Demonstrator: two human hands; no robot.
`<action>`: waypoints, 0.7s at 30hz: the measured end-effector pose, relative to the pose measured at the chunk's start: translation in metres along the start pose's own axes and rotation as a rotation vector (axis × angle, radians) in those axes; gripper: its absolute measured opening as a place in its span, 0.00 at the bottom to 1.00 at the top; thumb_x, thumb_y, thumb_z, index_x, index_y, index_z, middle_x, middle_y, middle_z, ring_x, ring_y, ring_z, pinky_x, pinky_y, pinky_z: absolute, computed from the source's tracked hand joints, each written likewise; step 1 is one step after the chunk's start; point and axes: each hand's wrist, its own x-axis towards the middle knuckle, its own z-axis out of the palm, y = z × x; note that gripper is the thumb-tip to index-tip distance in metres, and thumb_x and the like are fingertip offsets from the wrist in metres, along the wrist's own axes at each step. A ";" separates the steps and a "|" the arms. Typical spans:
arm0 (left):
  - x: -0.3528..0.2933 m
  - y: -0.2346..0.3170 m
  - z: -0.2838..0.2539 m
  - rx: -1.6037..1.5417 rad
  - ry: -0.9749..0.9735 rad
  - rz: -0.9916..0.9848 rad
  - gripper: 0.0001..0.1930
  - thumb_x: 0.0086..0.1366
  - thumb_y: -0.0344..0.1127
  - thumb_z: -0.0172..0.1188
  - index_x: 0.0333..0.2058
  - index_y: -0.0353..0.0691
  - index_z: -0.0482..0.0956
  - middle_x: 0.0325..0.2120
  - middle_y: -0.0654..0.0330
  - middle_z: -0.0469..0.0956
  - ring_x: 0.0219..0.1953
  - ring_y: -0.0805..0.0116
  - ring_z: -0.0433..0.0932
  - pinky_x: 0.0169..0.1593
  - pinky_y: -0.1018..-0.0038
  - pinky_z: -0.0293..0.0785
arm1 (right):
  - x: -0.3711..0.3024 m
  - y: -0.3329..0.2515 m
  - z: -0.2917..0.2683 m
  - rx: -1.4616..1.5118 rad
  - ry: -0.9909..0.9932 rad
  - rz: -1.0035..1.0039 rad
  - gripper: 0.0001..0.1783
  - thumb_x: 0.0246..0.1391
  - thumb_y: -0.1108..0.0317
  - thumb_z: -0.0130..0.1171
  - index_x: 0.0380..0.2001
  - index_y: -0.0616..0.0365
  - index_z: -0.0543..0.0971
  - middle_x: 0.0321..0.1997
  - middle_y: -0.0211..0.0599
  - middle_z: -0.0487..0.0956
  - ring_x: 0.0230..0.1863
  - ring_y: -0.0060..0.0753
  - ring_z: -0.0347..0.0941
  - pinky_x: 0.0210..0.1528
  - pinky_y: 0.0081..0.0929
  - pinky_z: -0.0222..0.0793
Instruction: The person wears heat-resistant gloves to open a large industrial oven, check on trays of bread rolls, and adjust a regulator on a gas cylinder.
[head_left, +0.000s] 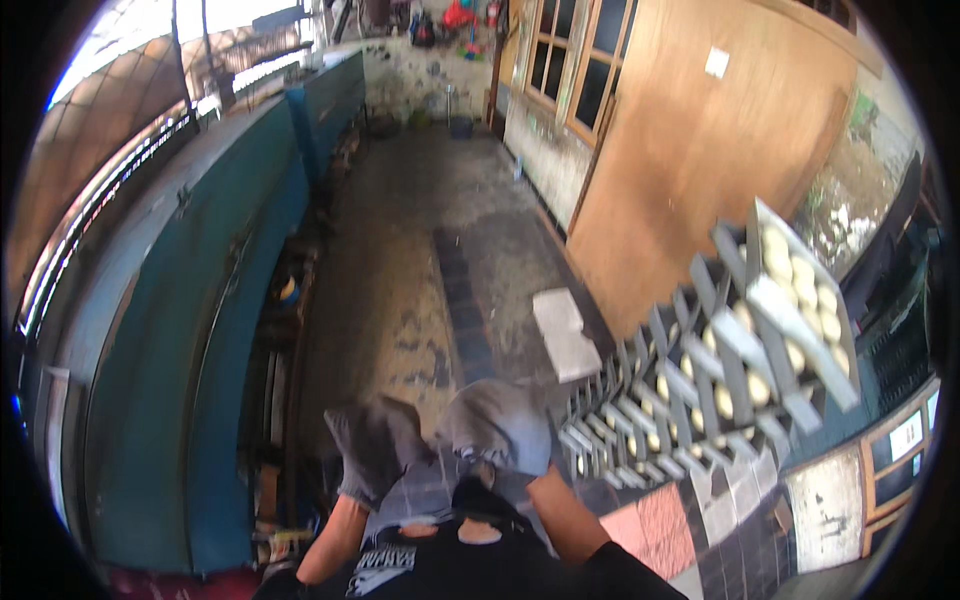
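Grey cloth covers both hands like loose mitts, held out in front of my body at the lower middle. My left hand [378, 450] is inside one dark grey cloth, and its fingers do not show. A lighter grey cloth hides my right hand [500, 430], with only the wrist bare below it. The two hands are close together, a small gap between them. To the right of my right hand rises a tall stack of metal trays [700, 375], crisscrossed over one another. Pale, rounded dough pieces [790, 270] lie in rows on the top tray and show between the lower ones.
A long blue metal counter [190, 330] runs along the left. A flat piece of cardboard [567, 335] lies on the floor beside the trays. Behind them leans a large wooden panel [690, 150]. Pink tiles [650, 530] show at the lower right.
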 end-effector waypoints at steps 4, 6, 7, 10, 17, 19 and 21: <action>0.110 0.025 0.021 -0.065 0.010 -0.034 0.26 0.73 0.34 0.61 0.66 0.40 0.68 0.59 0.56 0.73 0.64 0.56 0.71 0.70 0.64 0.63 | 0.116 0.063 -0.026 0.148 0.044 0.078 0.40 0.56 0.59 0.65 0.73 0.47 0.73 0.73 0.34 0.74 0.74 0.45 0.69 0.77 0.37 0.62; 0.148 0.010 0.030 -0.378 0.027 -0.168 0.27 0.78 0.38 0.56 0.71 0.40 0.65 0.65 0.56 0.71 0.68 0.57 0.69 0.74 0.64 0.61 | 0.180 0.082 -0.068 -0.036 0.046 -0.054 0.42 0.54 0.57 0.67 0.74 0.47 0.72 0.74 0.33 0.74 0.75 0.45 0.67 0.78 0.38 0.60; 0.170 -0.003 0.036 -0.586 0.050 -0.204 0.27 0.79 0.40 0.54 0.72 0.41 0.64 0.67 0.56 0.70 0.69 0.57 0.68 0.74 0.63 0.61 | 0.206 0.100 -0.080 -0.125 0.051 -0.122 0.43 0.53 0.56 0.68 0.74 0.46 0.71 0.75 0.32 0.73 0.75 0.44 0.67 0.79 0.38 0.59; 0.230 -0.043 0.067 -1.252 0.058 -0.316 0.29 0.83 0.48 0.47 0.75 0.42 0.62 0.72 0.56 0.67 0.72 0.57 0.67 0.77 0.62 0.61 | 0.206 0.228 -0.004 0.149 0.081 0.054 0.43 0.45 0.46 0.73 0.66 0.49 0.79 0.69 0.40 0.78 0.70 0.45 0.72 0.75 0.41 0.63; 0.387 -0.158 0.146 -1.468 0.104 -0.413 0.24 0.83 0.49 0.49 0.67 0.41 0.70 0.64 0.56 0.73 0.64 0.62 0.73 0.70 0.63 0.70 | 0.324 0.317 0.025 0.089 -0.026 -0.110 0.31 0.49 0.50 0.70 0.54 0.56 0.85 0.58 0.43 0.84 0.60 0.51 0.79 0.70 0.47 0.66; 0.446 -0.175 0.157 -1.443 0.079 -0.460 0.20 0.82 0.45 0.51 0.63 0.40 0.73 0.58 0.57 0.76 0.58 0.65 0.75 0.64 0.66 0.73 | 0.357 0.356 0.053 0.133 0.036 -0.047 0.31 0.53 0.50 0.68 0.55 0.58 0.84 0.58 0.46 0.83 0.60 0.53 0.79 0.69 0.49 0.67; 0.513 -0.197 0.180 -1.338 -0.002 -0.488 0.17 0.81 0.41 0.53 0.60 0.40 0.75 0.54 0.58 0.78 0.53 0.69 0.77 0.57 0.70 0.77 | 0.351 0.414 0.099 0.160 0.106 0.059 0.33 0.56 0.48 0.66 0.58 0.61 0.82 0.59 0.51 0.82 0.62 0.54 0.78 0.69 0.49 0.67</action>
